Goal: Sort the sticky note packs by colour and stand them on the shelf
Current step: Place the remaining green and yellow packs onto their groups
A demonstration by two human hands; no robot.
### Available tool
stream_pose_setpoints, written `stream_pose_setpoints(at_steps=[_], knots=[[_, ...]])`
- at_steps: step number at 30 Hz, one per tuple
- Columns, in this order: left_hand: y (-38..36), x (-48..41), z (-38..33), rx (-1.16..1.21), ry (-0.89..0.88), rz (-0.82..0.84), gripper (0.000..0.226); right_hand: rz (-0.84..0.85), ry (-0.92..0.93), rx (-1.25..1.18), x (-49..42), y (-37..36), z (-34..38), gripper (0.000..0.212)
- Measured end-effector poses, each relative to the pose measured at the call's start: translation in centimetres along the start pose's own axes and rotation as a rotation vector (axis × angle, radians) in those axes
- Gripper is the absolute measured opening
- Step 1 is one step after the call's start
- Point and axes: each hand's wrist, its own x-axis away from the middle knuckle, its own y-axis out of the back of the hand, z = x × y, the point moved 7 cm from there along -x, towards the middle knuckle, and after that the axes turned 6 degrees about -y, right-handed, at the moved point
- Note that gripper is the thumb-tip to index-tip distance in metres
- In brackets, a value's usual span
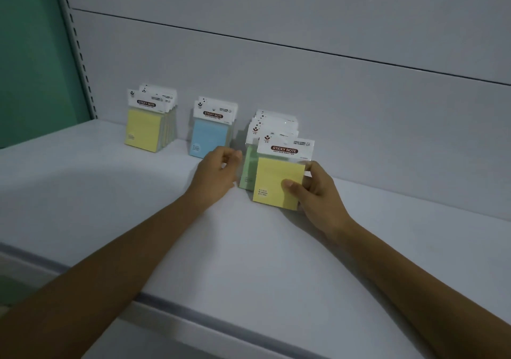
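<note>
While the right hand (318,190) pinches it, thumb flat on the front face and fingers curled round the right edge, a yellow sticky note pack (276,181) stands on its bottom edge on the shelf (138,206). Its long axis runs upward, the white header card is on top and the face is turned to the camera. The header reads "STICKY NOTE" in pale letters on a dark oval band; the small print beside it and the lines at the pad's lower left corner are too small to read.

Right behind it, touching, stands a row of green packs (248,170), headers fanned one behind another toward the back panel (304,82).

The left hand (217,172) rests just left of that row with its fingers loosely curled. Whether its fingertips touch the clear wrapper cannot be told.

Farther left, blue packs (207,135) stand upright with the same "STICKY NOTE" header. Well apart at the shelf's left end stands a row fronted by another yellow pack (143,129), headers up, faces forward.

A slotted metal upright (74,41) borders the panel, with a green wall (27,54) beyond.
</note>
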Motion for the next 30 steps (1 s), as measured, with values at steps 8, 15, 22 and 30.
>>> stream_pose_setpoints(at_steps=[8, 15, 22, 30], knots=[[4.7, 0.1, 0.0, 0.429, 0.150, 0.384, 0.031, -0.022, 0.028, 0.038, -3.5, -9.9, 3.5, 0.020], [14.6, -3.4, 5.1, -0.073, -0.042, 0.276, 0.023, -0.066, -0.006, 0.280, -7.3, -19.7, 2.7, 0.034], [19.9, -7.5, 7.1, -0.379, -0.153, 0.232, 0.048, -0.173, -0.053, 0.593, -11.3, -24.0, 2.6, 0.038], [21.1, -10.4, 10.2, -0.342, -0.173, 0.026, 0.075, -0.342, -0.015, 0.645, -13.4, -25.1, 1.5, 0.027]])
